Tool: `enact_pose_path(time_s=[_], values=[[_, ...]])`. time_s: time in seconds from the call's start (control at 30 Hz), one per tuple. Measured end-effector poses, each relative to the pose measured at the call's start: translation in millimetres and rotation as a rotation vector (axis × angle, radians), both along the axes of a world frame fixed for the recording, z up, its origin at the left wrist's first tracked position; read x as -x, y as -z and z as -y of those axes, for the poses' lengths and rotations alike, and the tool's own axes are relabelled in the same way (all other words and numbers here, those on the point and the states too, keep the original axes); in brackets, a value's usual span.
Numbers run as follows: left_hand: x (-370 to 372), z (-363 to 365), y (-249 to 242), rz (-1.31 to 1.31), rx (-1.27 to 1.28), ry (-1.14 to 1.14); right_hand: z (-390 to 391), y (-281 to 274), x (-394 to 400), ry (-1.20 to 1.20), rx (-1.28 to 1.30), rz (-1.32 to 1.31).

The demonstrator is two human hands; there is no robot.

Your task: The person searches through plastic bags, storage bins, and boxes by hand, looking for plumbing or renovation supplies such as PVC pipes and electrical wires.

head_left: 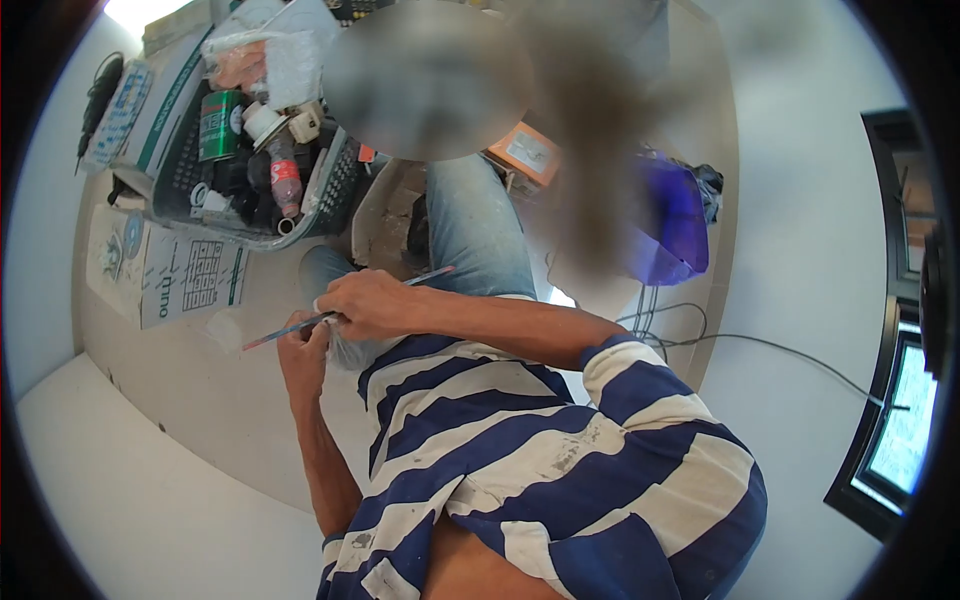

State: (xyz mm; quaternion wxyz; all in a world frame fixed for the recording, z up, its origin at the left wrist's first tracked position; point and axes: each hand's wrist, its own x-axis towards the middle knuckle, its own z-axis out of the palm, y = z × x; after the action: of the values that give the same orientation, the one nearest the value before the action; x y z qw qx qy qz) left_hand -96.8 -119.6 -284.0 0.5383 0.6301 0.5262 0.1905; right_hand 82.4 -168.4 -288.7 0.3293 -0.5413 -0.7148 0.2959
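The person is sitting low on the pale floor [150,500], with the striped shirt [520,450] filling the near part of the view. A leg in jeans [480,225] is bending up in front. That is likely why both hands are working close to the body over the lap and not on any surface.

To the left, a dark basket [335,190] is sitting on the floor within reach, crammed with a green can [220,125], a small bottle [285,180] and other bits. It looks placed so that supplies are near at hand. A printed cardboard sheet [190,275] is lying flat beside it. A purple bag [670,225] is resting well apart on the right, with cables [700,335] trailing near it.

The right arm is crossing the chest with the elbow out. The right hand [370,300] is lying knuckles up, its grip closing narrow on a thin stick [420,277]. Whether that is a brush or a pencil I cannot tell. The left arm is rising straight from below. The left hand [300,355] is curling just under the right one, its grip pinching the stick's lower stretch, apparently to steady it. The stick is slanting between the two hands above the lap, its ends poking out on either side. Something pale is bunching beneath the hands.
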Motion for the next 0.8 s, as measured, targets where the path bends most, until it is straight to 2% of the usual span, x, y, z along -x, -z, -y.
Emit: enact_pose_path(time_s=[0.07,0.13,0.17,0.23,0.27,0.33,0.4,0.47,0.5,0.57,0.6,0.63,0.67,0.7,0.73,0.8], values=[[-1.4,-1.2,1.1,-0.012,0.015,-0.033,-1.0,-3.1,0.1,0.022,0.059,0.009],[0.7,-0.7,1.3,0.01,-0.245,0.172,-2.7,-3.7,1.2,-0.049,0.002,0.127],[5.0,0.3,1.9,0.002,-0.245,0.16,-0.5,-4.5,1.3,-0.061,0.001,0.121],[7.8,-3.9,5.8,0.054,-0.003,-0.051,-1.3,-11.8,-5.3,0.011,-0.034,-0.067],[9.0,-4.2,11.0,0.056,-0.006,-0.062,-0.2,-9.8,-4.1,0.0,-0.037,-0.066],[11.2,-3.0,15.6,0.237,0.154,-0.15,3.5,0.5,2.3,0.109,-0.105,-0.222],[9.9,0.6,13.8,0.224,0.056,-0.062,0.7,13.4,2.7,0.111,-0.032,-0.268],[11.8,5.2,21.7,0.051,-0.201,0.033,-3.0,13.8,2.7,0.103,0.092,-0.325],[12.6,4.2,13.9,-0.016,-0.227,0.066,-5.3,10.2,-0.1,0.073,0.134,-0.341],[13.1,4.2,6.5,-0.097,-0.253,0.085,-9.7,16.2,-1.7,0.14,0.059,-0.318],[12.0,3.6,8.6,0.093,-0.166,0.007,-13.2,16.0,-1.4,0.121,0.056,-0.329],[10.9,5.3,11.4,0.289,-0.08,-0.07,-16.0,13.9,-1.9,0.197,0.201,-0.384],[9.6,8.8,14.8,0.286,-0.087,-0.082,-18.5,11.4,-2.9,0.275,0.346,-0.432],[7.7,12.0,19.2,0.4,0.007,-0.185,-21.4,8.0,-3.7,0.245,0.42,-0.436],[7.8,14.5,24.0,0.513,0.107,-0.286,-22.7,4.8,-3.1,0.238,0.42,-0.439],[9.0,12.4,24.7,0.529,0.148,-0.315,-21.7,-0.2,0.9,0.15,0.195,-0.478]])
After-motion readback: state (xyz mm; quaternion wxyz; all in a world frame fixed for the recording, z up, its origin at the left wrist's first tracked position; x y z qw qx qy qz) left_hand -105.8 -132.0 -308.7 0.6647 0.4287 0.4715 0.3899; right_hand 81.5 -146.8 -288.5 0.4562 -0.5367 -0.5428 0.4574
